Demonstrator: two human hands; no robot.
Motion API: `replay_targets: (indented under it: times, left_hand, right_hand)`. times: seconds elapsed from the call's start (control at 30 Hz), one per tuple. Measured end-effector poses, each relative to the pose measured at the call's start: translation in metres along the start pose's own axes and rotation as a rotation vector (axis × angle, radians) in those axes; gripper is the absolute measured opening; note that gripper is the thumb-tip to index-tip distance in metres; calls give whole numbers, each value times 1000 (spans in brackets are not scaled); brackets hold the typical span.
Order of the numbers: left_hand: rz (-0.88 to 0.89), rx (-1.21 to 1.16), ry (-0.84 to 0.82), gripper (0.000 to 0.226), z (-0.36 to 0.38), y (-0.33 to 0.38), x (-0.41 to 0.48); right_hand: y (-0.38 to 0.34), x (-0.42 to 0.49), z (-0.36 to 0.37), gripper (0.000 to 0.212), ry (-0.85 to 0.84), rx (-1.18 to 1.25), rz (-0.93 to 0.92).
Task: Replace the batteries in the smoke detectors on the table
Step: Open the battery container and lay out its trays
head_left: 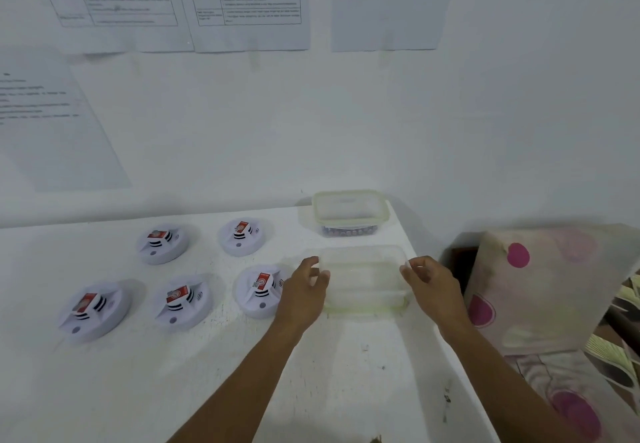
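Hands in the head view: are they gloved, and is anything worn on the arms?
No gloves: left hand and right hand are bare. The forearms show no sleeve, watch or bracelet. A glint on the right fingers could be a ring or glare; too blurred to tell.

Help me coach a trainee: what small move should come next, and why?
Probably set the clear plastic piece down and let go: left hand and right hand both grip its ends, while the batteries sit in the container behind and five smoke detectors wait.
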State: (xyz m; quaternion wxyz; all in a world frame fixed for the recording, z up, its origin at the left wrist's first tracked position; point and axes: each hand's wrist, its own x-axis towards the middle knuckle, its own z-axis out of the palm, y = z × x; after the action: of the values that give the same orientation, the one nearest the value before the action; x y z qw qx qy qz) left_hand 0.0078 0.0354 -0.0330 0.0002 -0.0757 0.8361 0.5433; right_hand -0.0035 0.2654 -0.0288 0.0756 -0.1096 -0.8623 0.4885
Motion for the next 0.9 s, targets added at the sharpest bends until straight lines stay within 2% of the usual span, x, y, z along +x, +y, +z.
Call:
replay_targets:
  times: [0.2, 0.3, 0.43, 0.57, 0.67, 0.73, 0.9]
  left_hand:
    - [151, 86, 110, 44, -10, 14, 16]
    - [173, 62, 97, 43, -19, 23, 38]
    - [219, 139, 54, 43, -23, 39, 76]
    - [145, 156, 47, 44, -17, 52, 114]
    - [47, 99, 78, 41, -8, 54, 134]
    - [-3, 28, 97, 34, -4, 53, 143]
    - [-59, -156, 126, 21, 0, 44, 159]
  right_hand:
    - [-29, 16, -5, 12, 114, 40, -17]
    - [-48, 33, -2, 9, 90, 43, -31]
    - [-61, 67, 9, 19, 13, 13, -24]
    - [-67, 107, 19, 35, -54, -63, -4]
    - [-59, 133, 26, 41, -125, 64, 101]
    - [-57, 143, 30, 38, -160, 161, 163]
    - [-51, 161, 35, 27, -145, 221, 186]
